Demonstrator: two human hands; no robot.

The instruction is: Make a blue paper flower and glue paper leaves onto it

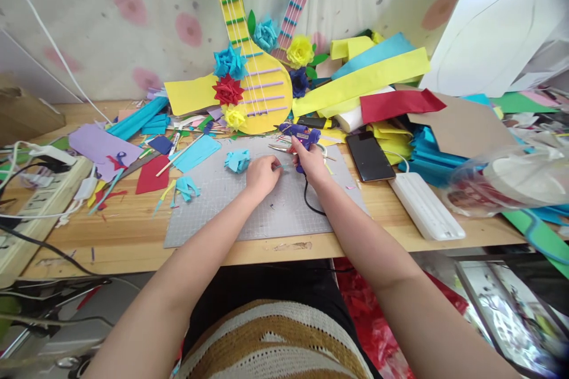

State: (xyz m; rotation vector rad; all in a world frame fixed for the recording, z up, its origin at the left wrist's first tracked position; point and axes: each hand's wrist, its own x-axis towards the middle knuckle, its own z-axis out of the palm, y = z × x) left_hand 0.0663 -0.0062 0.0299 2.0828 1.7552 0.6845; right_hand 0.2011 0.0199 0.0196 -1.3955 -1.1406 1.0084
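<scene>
My right hand [311, 161] is wrapped round the handle of a blue hot glue gun [302, 135], whose nozzle points left over the grey cutting mat [271, 213]. My left hand [262, 174] rests on the mat just left of it, fingers curled, pinching a small light blue paper piece [279, 166] near the nozzle. A crumpled light blue paper flower [237, 160] lies on the mat left of my left hand. The gun's black cord [307, 198] trails toward me.
A yellow paper guitar [262, 89] with paper flowers leans at the back. Coloured paper sheets [368, 77] and scraps are piled around. A black phone [370, 156], a white power strip [425, 206], scissors [280, 148] and a plastic bag [511, 180] lie on the right. Cables and another power strip [40, 195] sit on the left.
</scene>
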